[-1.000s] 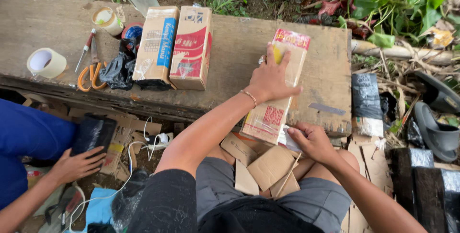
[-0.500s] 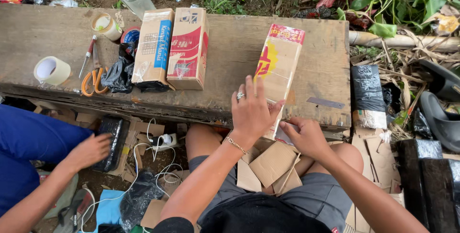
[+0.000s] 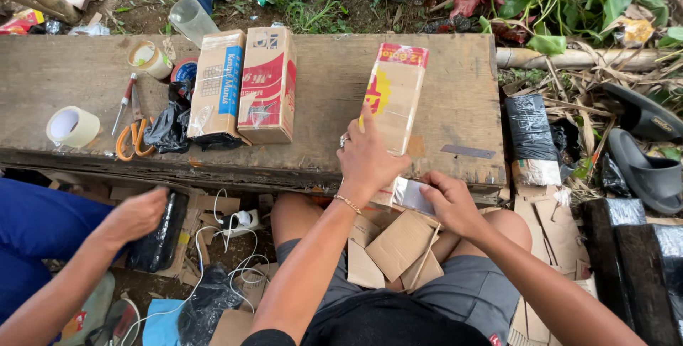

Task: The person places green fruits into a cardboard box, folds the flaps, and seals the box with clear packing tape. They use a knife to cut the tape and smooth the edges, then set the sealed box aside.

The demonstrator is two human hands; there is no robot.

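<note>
Head view shows the left hand (image 3: pixel 370 159) pressed flat, fingers spread, on a long yellow-and-red carton (image 3: pixel 393 107) lying on the wooden plank bench (image 3: pixel 320 104), its near end overhanging the edge. The right hand (image 3: pixel 449 202) pinches that near end, where shiny tape (image 3: pixel 413 195) shows. At far left a co-worker's hand (image 3: pixel 139 214) grips a black-wrapped package (image 3: pixel 158 236), and two more cartons (image 3: pixel 245 86) lie on the bench.
</note>
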